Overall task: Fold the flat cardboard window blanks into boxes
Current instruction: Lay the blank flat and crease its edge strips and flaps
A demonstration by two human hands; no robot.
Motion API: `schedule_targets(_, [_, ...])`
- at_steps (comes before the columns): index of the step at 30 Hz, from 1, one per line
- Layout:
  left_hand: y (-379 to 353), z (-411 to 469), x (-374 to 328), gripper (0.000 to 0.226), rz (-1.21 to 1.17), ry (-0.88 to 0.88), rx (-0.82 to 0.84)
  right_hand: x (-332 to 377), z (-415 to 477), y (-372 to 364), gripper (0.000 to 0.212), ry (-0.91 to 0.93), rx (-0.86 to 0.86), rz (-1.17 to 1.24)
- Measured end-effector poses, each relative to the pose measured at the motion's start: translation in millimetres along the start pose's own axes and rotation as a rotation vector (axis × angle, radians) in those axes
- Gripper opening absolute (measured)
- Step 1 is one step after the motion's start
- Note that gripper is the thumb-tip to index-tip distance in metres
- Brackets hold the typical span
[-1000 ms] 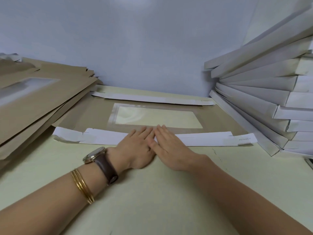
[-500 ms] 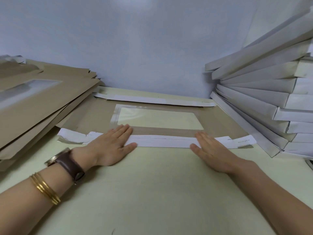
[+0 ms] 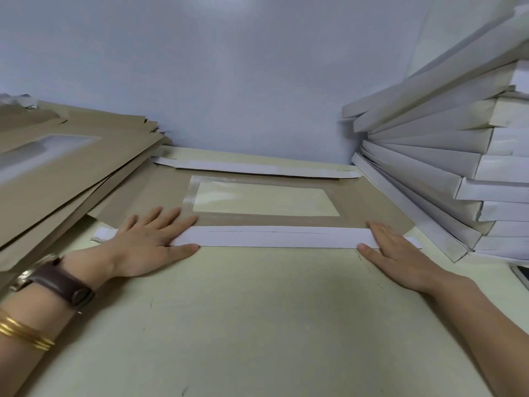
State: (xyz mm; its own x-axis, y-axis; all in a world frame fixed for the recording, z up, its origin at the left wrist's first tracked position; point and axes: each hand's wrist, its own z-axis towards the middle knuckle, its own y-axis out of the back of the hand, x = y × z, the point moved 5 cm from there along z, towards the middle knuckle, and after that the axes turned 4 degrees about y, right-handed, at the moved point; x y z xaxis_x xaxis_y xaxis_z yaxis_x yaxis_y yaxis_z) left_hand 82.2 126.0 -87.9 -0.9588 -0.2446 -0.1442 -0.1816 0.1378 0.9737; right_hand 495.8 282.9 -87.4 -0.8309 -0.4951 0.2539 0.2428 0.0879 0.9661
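Room to pass over near tabletop [image 3: 257, 325]; flat blank pile [image 3: 57, 179] blocks L, folded box stack [image 3: 429, 156] R, wall [image 3: 229, 81] behind.

I see both hands lying flat, fingers straight. The left hand [image 3: 148, 242] presses the left end of the folded white flap [image 3: 272, 237], thumb along its near edge; the right hand [image 3: 398, 253] presses the right end likewise. Between the two sets of fingers the flap lies flat on the brown blank [image 3: 154, 196]. Just beyond the fingertips is its clear window [image 3: 266, 200], then a second white flap [image 3: 257, 169]. Left of my left fingers leans a pile of flat blanks [image 3: 71, 167]; right of my right fingers, stacked white boxes [image 3: 429, 156].
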Motion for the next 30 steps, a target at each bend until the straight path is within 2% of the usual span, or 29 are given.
schedule_targets(5, [6, -4, -2, 0.06, -0.156, -0.077, -0.147, 7, -3, 4, 0.037, 0.075, -0.052, 0.082])
schedule_targets(10, [15, -9, -2, 0.027, -0.243, -0.196, -0.254, 12, -1, 3, 0.018, 0.112, -0.042, 0.038])
schedule_targets(13, [15, -8, 0, 0.024, -0.292, -0.152, -0.281, 11, 0, 4, 0.018, 0.076, -0.05, 0.063])
schedule_targets(17, [18, -8, 2, 0.03, -0.32, -0.103, -0.304, 13, 0, 7, 0.019, 0.105, -0.153, 0.05])
schedule_targets(21, [20, -8, -1, 0.031, -0.27, -0.148, -0.332, 13, -2, 8, 0.017, 0.152, -0.23, 0.036])
schedule_targets(27, [23, -8, -2, 0.025, -0.239, -0.209, -0.388, 16, -1, 10, 0.022, 0.139, -0.238, -0.012])
schedule_targets(30, [25, -8, -5, 0.027, -0.192, -0.246, -0.39, 19, 1, 12, 0.036, 0.103, -0.234, -0.086])
